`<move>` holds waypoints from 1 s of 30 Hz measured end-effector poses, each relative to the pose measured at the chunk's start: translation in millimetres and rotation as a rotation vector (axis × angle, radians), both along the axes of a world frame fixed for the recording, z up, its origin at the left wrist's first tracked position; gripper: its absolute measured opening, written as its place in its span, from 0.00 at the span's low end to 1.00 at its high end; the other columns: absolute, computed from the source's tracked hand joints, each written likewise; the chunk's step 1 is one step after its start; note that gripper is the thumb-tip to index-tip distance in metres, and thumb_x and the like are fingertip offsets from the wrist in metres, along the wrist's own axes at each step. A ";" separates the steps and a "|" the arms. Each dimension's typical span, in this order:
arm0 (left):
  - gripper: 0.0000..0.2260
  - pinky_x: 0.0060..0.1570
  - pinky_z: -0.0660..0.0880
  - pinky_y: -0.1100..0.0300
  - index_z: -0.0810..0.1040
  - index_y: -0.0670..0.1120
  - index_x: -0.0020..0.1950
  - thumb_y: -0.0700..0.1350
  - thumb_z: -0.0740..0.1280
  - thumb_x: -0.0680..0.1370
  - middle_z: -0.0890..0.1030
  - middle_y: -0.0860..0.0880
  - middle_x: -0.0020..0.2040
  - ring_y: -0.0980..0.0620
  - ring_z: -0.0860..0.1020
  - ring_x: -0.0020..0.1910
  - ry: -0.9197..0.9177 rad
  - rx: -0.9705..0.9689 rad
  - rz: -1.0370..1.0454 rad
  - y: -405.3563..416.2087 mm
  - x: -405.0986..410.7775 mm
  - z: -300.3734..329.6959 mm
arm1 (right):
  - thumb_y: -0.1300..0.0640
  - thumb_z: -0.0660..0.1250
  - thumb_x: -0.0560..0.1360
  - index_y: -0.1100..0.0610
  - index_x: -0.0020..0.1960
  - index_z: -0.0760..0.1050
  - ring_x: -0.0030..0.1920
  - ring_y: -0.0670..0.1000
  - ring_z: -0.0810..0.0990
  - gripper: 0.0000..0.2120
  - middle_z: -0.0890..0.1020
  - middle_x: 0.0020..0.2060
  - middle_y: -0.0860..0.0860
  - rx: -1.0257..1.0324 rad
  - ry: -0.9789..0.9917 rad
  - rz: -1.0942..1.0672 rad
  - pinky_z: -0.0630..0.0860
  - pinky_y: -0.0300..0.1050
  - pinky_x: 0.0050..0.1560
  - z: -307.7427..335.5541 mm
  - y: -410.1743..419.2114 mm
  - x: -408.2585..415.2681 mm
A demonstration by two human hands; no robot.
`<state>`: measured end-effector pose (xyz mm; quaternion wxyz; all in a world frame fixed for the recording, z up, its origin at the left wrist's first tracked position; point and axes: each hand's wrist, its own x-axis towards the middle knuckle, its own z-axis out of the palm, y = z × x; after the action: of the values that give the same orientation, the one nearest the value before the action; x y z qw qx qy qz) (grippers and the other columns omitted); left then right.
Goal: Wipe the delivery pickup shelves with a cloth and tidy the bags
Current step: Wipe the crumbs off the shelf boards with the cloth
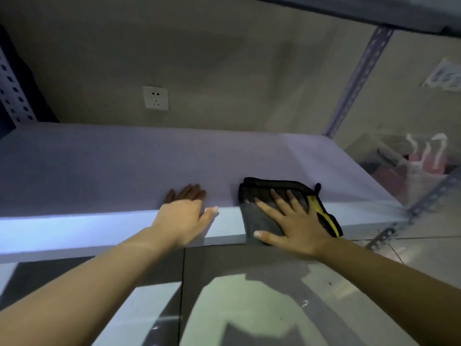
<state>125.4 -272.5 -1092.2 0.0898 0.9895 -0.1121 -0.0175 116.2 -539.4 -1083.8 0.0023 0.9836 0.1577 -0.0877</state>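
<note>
Cloth: dark grey, black edging, a yellow strip on its right side. Lies on the shelf at the front edge, right of centre; its near part hangs over the lip

Right hand: flat on the cloth, fingers straight and spread, thumb out toward the left, pressing the cloth down on the shelf. Not curled round it

Left hand: on the shelf edge, left of the cloth and apart from it. Palm down, fingers straight, reaching onto the top; thumb lies along the front lip. Holds nothing

Shelf: pale, smooth board, front face brightly lit. Slotted metal posts stand at its back corners, one at the left, one at the right

Wall behind the shelf carries a white socket, above and left of the cloth

Right of the shelf, past the post: blurred bags with white handles, pinkish, detail unclear. A paper label higher on that side, unreadable

Below the shelf: glossy tiled floor
</note>
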 end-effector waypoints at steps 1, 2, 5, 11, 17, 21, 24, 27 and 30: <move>0.31 0.74 0.51 0.48 0.59 0.48 0.76 0.64 0.44 0.79 0.57 0.50 0.78 0.50 0.53 0.77 -0.033 0.005 -0.004 -8.5 -1.6 -2.7 | 0.18 0.39 0.62 0.25 0.67 0.29 0.76 0.55 0.33 0.38 0.35 0.76 0.42 -0.014 -0.015 0.078 0.37 0.68 0.71 -1.1 -4.2 -10.3; 0.31 0.73 0.52 0.47 0.60 0.49 0.75 0.64 0.44 0.78 0.59 0.50 0.77 0.49 0.54 0.76 -0.057 0.013 -0.003 -16.4 -2.5 -4.7 | 0.19 0.42 0.64 0.26 0.68 0.30 0.76 0.54 0.33 0.38 0.35 0.76 0.42 -0.012 -0.040 0.132 0.37 0.67 0.71 -4.2 -11.6 -19.5; 0.32 0.73 0.54 0.45 0.60 0.50 0.75 0.66 0.41 0.76 0.60 0.51 0.77 0.49 0.55 0.76 -0.077 0.024 -0.032 -35.4 -0.4 -5.2 | 0.23 0.49 0.70 0.33 0.75 0.39 0.77 0.57 0.44 0.39 0.46 0.78 0.45 -0.033 -0.243 0.221 0.47 0.68 0.72 -22.2 -44.7 -28.7; 0.38 0.73 0.55 0.49 0.58 0.52 0.75 0.68 0.35 0.72 0.61 0.53 0.76 0.52 0.57 0.76 -0.079 -0.001 -0.235 -79.4 -5.8 -2.7 | 0.26 0.53 0.70 0.35 0.75 0.42 0.76 0.56 0.56 0.39 0.57 0.77 0.46 -0.050 -0.339 0.022 0.54 0.68 0.70 -32.6 -112.5 -9.0; 0.37 0.73 0.44 0.40 0.38 0.54 0.77 0.71 0.37 0.72 0.44 0.55 0.79 0.54 0.44 0.77 -0.019 0.038 -0.322 -129.2 8.6 -7.0 | 0.35 0.53 0.72 0.39 0.75 0.52 0.72 0.60 0.66 0.32 0.66 0.73 0.48 -0.023 -0.350 -0.022 0.63 0.69 0.64 -29.2 -119.4 -6.0; 0.41 0.71 0.47 0.35 0.32 0.52 0.76 0.69 0.52 0.75 0.38 0.53 0.78 0.53 0.41 0.77 -0.026 0.051 -0.373 -163.2 8.5 -1.6 | 0.43 0.55 0.74 0.44 0.71 0.64 0.66 0.62 0.74 0.26 0.74 0.68 0.50 -0.009 -0.379 0.006 0.73 0.66 0.57 -22.7 -115.1 -13.7; 0.45 0.72 0.51 0.38 0.31 0.51 0.76 0.66 0.60 0.74 0.37 0.51 0.78 0.51 0.42 0.77 0.021 -0.051 -0.375 -179.8 -2.8 6.6 | 0.50 0.63 0.72 0.50 0.65 0.74 0.60 0.61 0.78 0.21 0.80 0.61 0.52 0.095 -0.339 -0.052 0.74 0.64 0.55 -9.7 -109.8 -23.6; 0.42 0.71 0.59 0.42 0.47 0.49 0.78 0.59 0.68 0.74 0.52 0.47 0.79 0.46 0.54 0.76 0.079 -0.224 -0.363 -183.9 -18.2 22.9 | 0.56 0.67 0.72 0.53 0.62 0.76 0.54 0.59 0.82 0.19 0.84 0.53 0.53 0.166 -0.304 -0.076 0.72 0.64 0.57 14.0 -105.7 -39.8; 0.30 0.56 0.71 0.55 0.69 0.49 0.70 0.53 0.75 0.70 0.76 0.48 0.64 0.45 0.75 0.61 0.098 -0.486 -0.306 -179.7 -40.4 58.7 | 0.55 0.69 0.74 0.51 0.63 0.75 0.50 0.55 0.83 0.18 0.84 0.51 0.50 0.239 -0.234 -0.140 0.69 0.65 0.62 48.9 -102.6 -68.8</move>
<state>85.0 -452.3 -1033.5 0.3258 0.9085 -0.2567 -0.0514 47.4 -641.9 -1034.9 -0.1021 0.9890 0.0966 0.0468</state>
